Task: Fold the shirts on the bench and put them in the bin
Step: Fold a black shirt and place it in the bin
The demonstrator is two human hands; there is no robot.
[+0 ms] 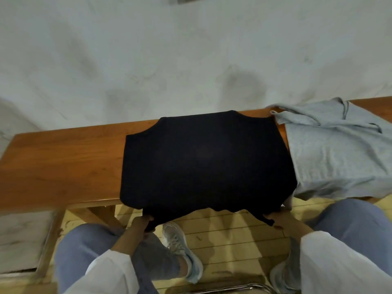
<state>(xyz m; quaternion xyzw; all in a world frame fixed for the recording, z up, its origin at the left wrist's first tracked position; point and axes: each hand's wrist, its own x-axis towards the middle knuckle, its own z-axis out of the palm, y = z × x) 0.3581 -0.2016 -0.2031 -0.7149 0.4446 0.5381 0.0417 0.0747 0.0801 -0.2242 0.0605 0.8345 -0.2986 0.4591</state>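
A black shirt (203, 164) lies spread flat across the wooden bench (63, 162), its near edge hanging over the front. My left hand (141, 223) grips the shirt's near left corner below the bench edge. At the near right corner my right hand (281, 219) grips the hem as well. A light grey shirt (335, 153) lies loosely spread on the bench to the right, its left edge tucked under the black one. No bin is in view.
A pale wall (191, 60) rises right behind the bench. Below are wooden floorboards (229, 236), my knees in blue trousers and grey sneakers. A metal chair frame (233, 288) shows at the bottom edge.
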